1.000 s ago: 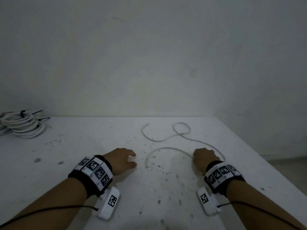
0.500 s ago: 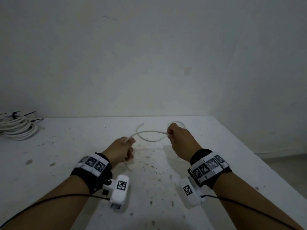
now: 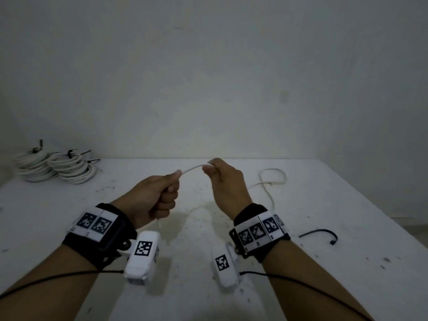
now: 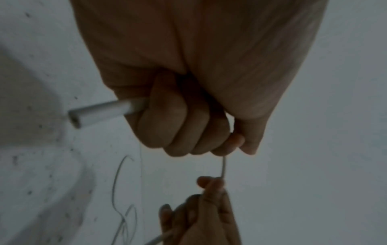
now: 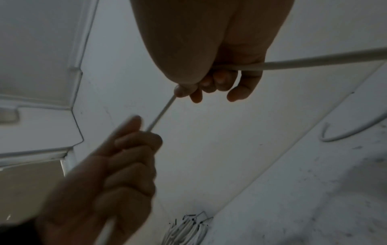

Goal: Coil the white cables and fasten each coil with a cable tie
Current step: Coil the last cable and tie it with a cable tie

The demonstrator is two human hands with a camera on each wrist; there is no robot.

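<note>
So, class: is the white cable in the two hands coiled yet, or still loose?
Still loose. The white cable spans left hand to right hand, the rest trailing uncoiled on the table.

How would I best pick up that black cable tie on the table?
Pinch the black cable tie from above at the middle of its arched strap. It lies loose on the table, right of the right hand; the arch probably leaves room for fingertips.
</note>
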